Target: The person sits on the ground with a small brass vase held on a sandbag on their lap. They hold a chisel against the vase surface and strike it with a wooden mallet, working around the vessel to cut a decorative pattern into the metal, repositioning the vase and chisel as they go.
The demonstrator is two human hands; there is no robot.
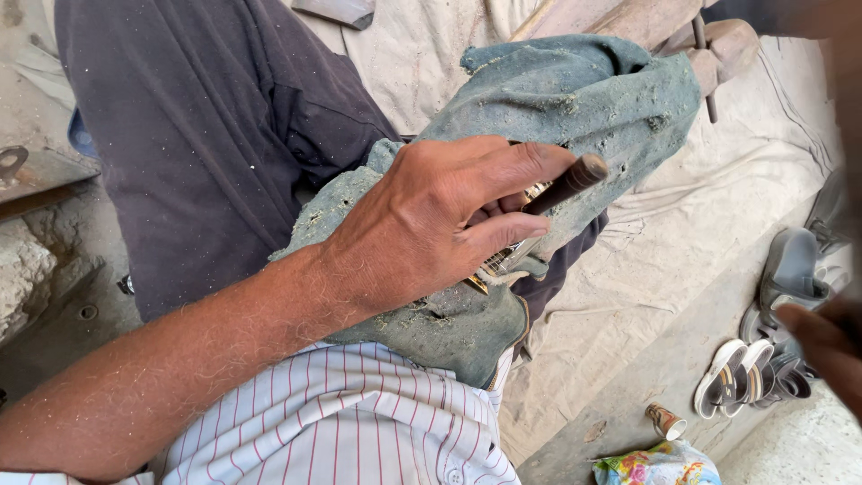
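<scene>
Head view, the only one. The person is sitting cross-legged in dark trousers (206,126) on a pale dusty canvas sheet (682,233), with a dusty grey-green cloth (575,90) draped over the lap.

The left hand (431,224) is lying palm-down on that cloth, fingers clenched around a slim dark wooden-handled tool (567,184); the handle end is sticking out past the index finger, up and to the right. Under the same fingers a small brass-coloured ribbed metal piece (499,263) is peeking out, pressed against the cloth on the thigh; most of it is hidden by the hand, so its full shape cannot be told.

The right hand (822,346) is showing only as a blurred edge at the frame's right, well apart from the work; whether it is holding anything cannot be told.

Judgement on doing this well: the cloth is serving as padding, so the metal piece should be kept flat and pinned firmly; the tool wants short, controlled strokes, directed away from the leg.

Around: a worn wooden block (718,45) at upper right, several sandals (772,359) on the floor, and a crumpled colourful wrapper (660,465).
</scene>
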